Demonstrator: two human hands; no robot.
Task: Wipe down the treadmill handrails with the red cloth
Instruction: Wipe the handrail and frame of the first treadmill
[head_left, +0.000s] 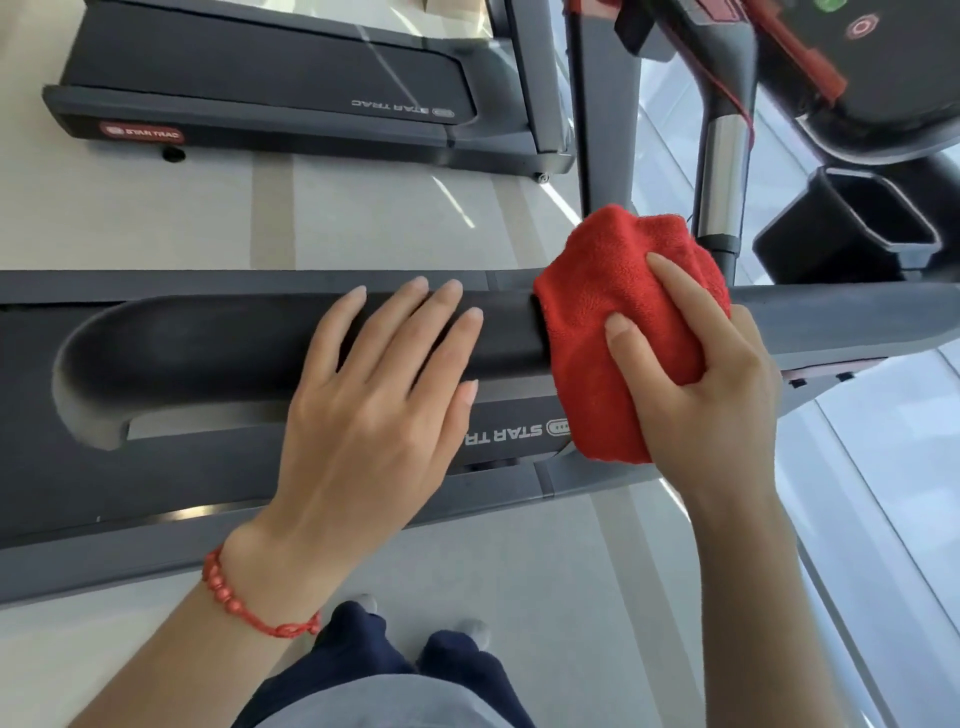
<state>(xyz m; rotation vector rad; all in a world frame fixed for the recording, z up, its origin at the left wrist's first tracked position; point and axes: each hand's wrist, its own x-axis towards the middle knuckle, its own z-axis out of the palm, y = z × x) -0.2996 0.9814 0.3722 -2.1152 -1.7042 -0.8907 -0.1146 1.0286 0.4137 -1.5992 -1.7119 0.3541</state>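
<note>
Nearest the camera, the left hand (379, 400) lay flat and unclenched on the dark handrail (208, 343), gripping nothing. Just to its right, the right hand (711, 395) clutched the red cloth (613, 322), which was wrapped over the rail's top and near side. Wiping well probably meant keeping the cloth wrapped, pressing firmly, and lifting the left hand clear before sweeping left to the rounded end.

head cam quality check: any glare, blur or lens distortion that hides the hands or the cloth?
Head view: bright, even daylight; sharp on the left hand, the right hand and the red cloth. Glare streaks on the floor and a highlight on the chrome post hide nothing. Wide-angle bending shows at the edges; the handrail looks curved. The console at top right is soft.
</note>
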